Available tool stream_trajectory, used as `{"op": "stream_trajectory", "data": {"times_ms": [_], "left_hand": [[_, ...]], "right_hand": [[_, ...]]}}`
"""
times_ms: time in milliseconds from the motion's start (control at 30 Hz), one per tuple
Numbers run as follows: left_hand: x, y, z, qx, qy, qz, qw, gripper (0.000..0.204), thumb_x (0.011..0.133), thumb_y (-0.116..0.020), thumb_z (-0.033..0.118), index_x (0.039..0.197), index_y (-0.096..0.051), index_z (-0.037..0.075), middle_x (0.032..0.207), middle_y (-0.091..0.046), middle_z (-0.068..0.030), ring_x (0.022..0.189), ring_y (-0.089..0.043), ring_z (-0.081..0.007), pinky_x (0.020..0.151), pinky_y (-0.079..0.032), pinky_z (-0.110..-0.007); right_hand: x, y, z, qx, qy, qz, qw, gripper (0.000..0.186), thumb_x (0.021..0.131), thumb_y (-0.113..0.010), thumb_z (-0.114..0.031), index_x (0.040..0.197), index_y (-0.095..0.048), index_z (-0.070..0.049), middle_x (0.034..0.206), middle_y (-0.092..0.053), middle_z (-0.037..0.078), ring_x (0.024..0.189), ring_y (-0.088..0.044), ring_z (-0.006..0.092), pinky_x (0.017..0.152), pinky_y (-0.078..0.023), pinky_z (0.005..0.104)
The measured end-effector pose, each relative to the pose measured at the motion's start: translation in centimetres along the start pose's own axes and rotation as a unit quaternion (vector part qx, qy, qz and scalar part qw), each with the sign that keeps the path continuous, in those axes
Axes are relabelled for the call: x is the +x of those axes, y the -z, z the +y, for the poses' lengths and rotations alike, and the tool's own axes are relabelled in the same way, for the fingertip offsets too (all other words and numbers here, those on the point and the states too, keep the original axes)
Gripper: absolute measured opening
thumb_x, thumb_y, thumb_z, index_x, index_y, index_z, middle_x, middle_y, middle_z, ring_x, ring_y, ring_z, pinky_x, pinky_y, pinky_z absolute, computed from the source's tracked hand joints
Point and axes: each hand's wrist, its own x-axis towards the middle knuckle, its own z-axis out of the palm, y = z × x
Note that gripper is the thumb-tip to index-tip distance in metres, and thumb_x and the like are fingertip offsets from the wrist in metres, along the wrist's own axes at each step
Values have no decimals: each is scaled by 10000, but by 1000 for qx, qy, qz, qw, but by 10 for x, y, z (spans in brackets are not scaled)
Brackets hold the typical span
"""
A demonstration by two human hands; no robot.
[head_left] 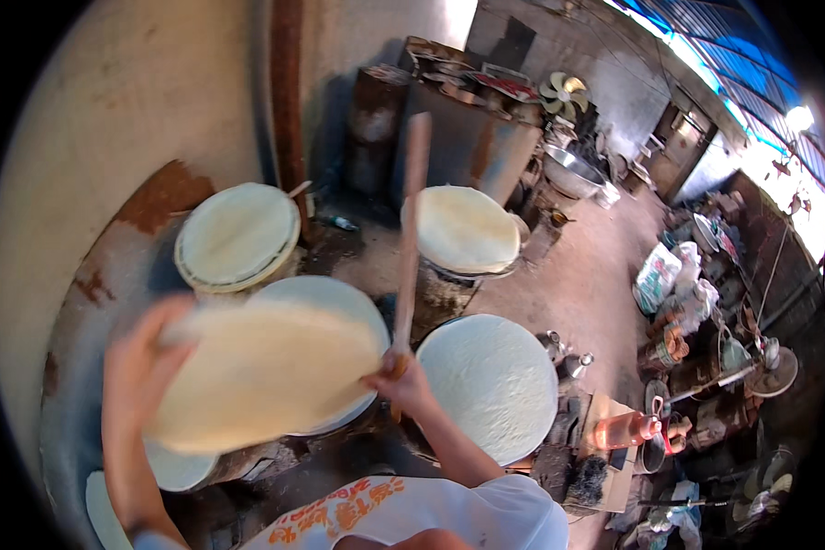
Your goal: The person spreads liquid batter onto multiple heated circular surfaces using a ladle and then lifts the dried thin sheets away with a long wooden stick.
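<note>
A large thin round golden sheet (pixel 257 367), blurred, is lifted at a tilt, its left edge held between the fingers and thumb of my left hand (pixel 148 348). My right hand (pixel 399 380) grips a long upright wooden stick (pixel 411 220) beside the sheet's right edge, with a flat blade partly showing below. Behind the sheet is a pale round griddle surface (pixel 312 293). To the right of my right hand lies another round griddle (pixel 486 385) covered in white batter. Part of a further pale round (pixel 179 467) shows under the sheet at lower left.
Stacks of pale rounds stand at back left (pixel 234 229) and back centre (pixel 463 225). Behind are a rusty drum (pixel 371 128), a fan (pixel 559 92) and a steel basin (pixel 573 174). A copper-coloured bottle (pixel 623 431), sacks (pixel 660 275) and clutter line the right side. A curved wall borders the left.
</note>
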Motion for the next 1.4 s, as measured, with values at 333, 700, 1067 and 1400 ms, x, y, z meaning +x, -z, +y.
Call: {"op": "stream_trajectory", "data": {"times_ms": [333, 700, 1067, 1400], "left_hand": [[271, -292, 125, 195, -602, 160, 758, 488, 743, -707, 175, 1216, -591, 183, 1109, -597, -81, 1048, -577, -267, 861, -473, -405], [126, -155, -81, 358, -234, -100, 898, 162, 716, -702, 82, 868, -669, 39, 819, -622, -105, 813, -610, -289, 721, -496, -401], [-136, -74, -126, 319, 162, 39, 933, 156, 775, -656, 139, 918, -669, 78, 836, -642, -107, 800, -623, -305, 713, -506, -400], [-579, -185, -39, 161, 734, 213, 624, 596, 828, -620, 339, 1338, -433, 94, 1209, -457, -225, 1065, -546, -383, 904, -483, -446]], "right_hand": [[257, 262, -30, 5, 89, 353, 931, 306, 724, -722, 11, 882, -477, -82, 766, -565, 47, 620, -596, 167, 436, -502, 302], [312, 286, 73, -181, -40, 478, 859, 285, 662, -688, -82, 872, -543, 46, 745, -632, 175, 494, -616, 222, 429, -507, 331], [309, 271, 83, -356, -23, 483, 799, 283, 810, -627, -264, 838, -640, 17, 778, -653, 153, 638, -622, 243, 602, -505, 353], [-107, -180, 93, -139, -127, -371, 909, 231, 900, -616, -286, 865, -555, -66, 578, -502, 30, 490, -501, 132, 432, -411, 274]]}}
